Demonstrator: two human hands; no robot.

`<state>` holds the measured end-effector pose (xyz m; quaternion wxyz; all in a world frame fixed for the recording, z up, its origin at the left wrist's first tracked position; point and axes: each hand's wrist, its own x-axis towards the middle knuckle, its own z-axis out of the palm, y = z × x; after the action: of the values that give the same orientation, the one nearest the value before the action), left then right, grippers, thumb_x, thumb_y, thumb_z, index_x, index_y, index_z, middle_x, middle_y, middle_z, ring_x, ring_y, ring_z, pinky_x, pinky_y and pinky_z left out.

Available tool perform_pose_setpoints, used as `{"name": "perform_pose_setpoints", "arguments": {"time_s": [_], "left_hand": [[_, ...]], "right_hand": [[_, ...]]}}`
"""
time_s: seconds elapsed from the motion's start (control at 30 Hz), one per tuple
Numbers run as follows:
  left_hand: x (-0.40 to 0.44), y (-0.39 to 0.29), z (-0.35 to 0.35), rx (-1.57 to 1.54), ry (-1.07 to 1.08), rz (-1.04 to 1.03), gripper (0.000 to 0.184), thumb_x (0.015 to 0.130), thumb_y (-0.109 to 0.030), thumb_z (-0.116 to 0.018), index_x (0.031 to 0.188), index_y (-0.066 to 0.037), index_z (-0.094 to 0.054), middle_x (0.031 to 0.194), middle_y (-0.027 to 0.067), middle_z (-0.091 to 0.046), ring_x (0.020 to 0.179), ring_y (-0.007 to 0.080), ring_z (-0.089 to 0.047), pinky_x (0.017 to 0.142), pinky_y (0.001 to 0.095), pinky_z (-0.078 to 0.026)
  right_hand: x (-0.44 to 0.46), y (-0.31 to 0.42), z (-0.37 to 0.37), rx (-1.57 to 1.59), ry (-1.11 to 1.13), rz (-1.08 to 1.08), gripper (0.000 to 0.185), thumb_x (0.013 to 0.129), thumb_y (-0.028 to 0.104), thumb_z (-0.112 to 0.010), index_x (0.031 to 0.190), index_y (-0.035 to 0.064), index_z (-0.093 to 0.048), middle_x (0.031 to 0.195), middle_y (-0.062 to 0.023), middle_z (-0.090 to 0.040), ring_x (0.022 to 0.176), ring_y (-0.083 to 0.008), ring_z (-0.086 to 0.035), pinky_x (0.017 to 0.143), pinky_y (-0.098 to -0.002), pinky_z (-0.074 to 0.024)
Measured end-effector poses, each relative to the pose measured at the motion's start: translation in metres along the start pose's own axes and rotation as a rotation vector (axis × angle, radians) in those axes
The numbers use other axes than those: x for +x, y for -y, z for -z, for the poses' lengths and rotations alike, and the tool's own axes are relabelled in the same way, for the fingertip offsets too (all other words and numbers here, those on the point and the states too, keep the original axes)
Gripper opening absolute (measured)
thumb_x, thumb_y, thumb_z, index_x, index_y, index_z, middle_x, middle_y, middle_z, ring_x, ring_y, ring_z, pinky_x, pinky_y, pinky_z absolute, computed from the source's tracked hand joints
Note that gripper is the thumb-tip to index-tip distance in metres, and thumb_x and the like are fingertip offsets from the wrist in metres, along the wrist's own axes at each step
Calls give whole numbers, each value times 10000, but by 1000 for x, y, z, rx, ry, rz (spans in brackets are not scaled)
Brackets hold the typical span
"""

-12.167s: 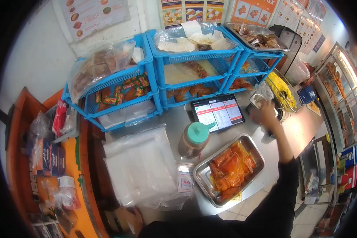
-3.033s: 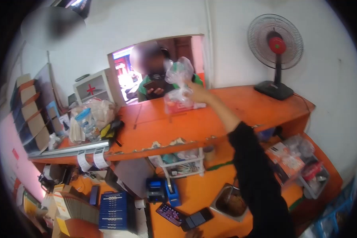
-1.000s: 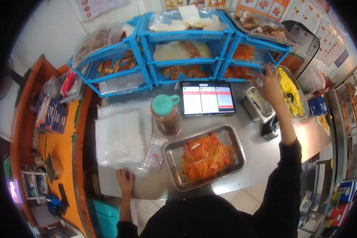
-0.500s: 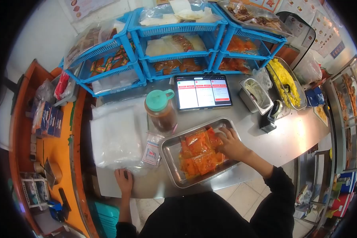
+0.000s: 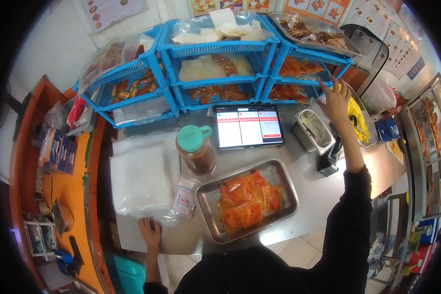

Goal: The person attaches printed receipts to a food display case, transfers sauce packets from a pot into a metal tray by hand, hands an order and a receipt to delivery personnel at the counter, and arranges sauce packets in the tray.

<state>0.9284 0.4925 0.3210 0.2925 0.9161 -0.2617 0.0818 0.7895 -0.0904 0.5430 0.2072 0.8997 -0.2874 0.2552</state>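
Observation:
My right hand (image 5: 335, 100), fingers spread, is over the near edge of the yellow food tray (image 5: 370, 139), beside the blue racks. It holds nothing that I can see. At the table's front left edge, my left hand (image 5: 150, 232) touches a small dark object (image 5: 153, 225), its fingers curled on it. Red-orange sachets (image 5: 247, 198) lie in a steel tray (image 5: 290, 208) between my arms. Behind that tray are a tablet (image 5: 248, 128) with a lit screen and a jar (image 5: 198, 159) with a teal lid.
Blue stacked racks (image 5: 215, 48) holding packed food line the back. Plastic bags (image 5: 144, 181) are piled on the left. A steel container (image 5: 311, 128) and a black tape dispenser (image 5: 330, 164) stand on the right. Farther right is a glass cabinet (image 5: 431, 147).
My right hand has moved from the sachets in the steel tray up and right to the yellow food tray. My left hand stays at the table edge. The view has shifted slightly.

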Motion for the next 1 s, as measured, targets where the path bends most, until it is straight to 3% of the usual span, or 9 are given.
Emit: {"name": "perform_pose_setpoints", "arguments": {"time_s": [0.13,0.23,0.37,0.63,0.7,0.8,0.9,0.93,1.0], "left_hand": [[0,1,-2,22,-10,6,146,707,-93,-517,797,9,-462,825,172,-413,790,326,-413,700,398,-348],[1,-4,1,28,-2,14,145,709,-87,-516,800,11,-462,825,175,-413,796,330,-412,708,403,-346],[1,-3,0,16,22,41,149,709,-81,-515,806,18,-460,828,179,-412,808,335,-409,721,406,-342],[0,-2,-1,21,3,16,134,709,-57,-507,804,17,-448,824,172,-402,801,330,-407,723,393,-342],[1,-3,0,39,14,9,133,710,-36,-502,814,17,-438,830,169,-395,800,325,-406,732,386,-341],[2,-6,1,0,5,46,124,702,-71,-514,783,4,-457,813,168,-408,794,331,-404,710,400,-341],[3,-7,0,-23,-6,27,118,700,-72,-516,770,2,-457,812,167,-408,790,329,-403,709,399,-341],[2,-6,-1,-12,-24,18,116,699,-72,-517,766,1,-456,810,166,-409,788,328,-404,708,397,-342],[2,-5,-2,-1,-42,11,115,698,-72,-519,761,1,-456,809,165,-409,786,327,-404,708,396,-343]], "right_hand": [[-92,26,-15,223,241,213,339,607,253,-662,940,249,-602,1198,-99,-341,1092,-358,-289,892,-476,-241],[-153,59,-1,423,610,420,286,610,258,-654,894,246,-627,1227,-98,-311,1146,-358,-213,919,-495,-201],[-173,86,5,440,718,485,236,661,274,-612,894,243,-627,1260,-127,-268,1152,-355,-205,931,-495,-177],[-196,95,-18,466,534,511,127,641,219,-598,721,133,-645,1244,-138,-279,1152,-352,-204,908,-504,-195],[-175,89,10,491,659,530,118,623,202,-603,690,111,-638,1217,-141,-304,1153,-358,-201,903,-517,-192],[-113,63,35,497,619,455,125,601,187,-613,691,103,-638,1188,-144,-327,1145,-369,-209,899,-528,-190],[-33,27,26,224,160,261,87,589,153,-653,669,132,-627,1153,-104,-354,1134,-359,-234,909,-484,-217],[-6,23,40,141,170,240,114,608,152,-624,718,131,-643,1156,-75,-396,1135,-314,-268,916,-479,-206],[24,5,21,65,-44,148,187,619,167,-634,804,143,-632,1183,-51,-379,1136,-319,-262,907,-476,-217]]}}
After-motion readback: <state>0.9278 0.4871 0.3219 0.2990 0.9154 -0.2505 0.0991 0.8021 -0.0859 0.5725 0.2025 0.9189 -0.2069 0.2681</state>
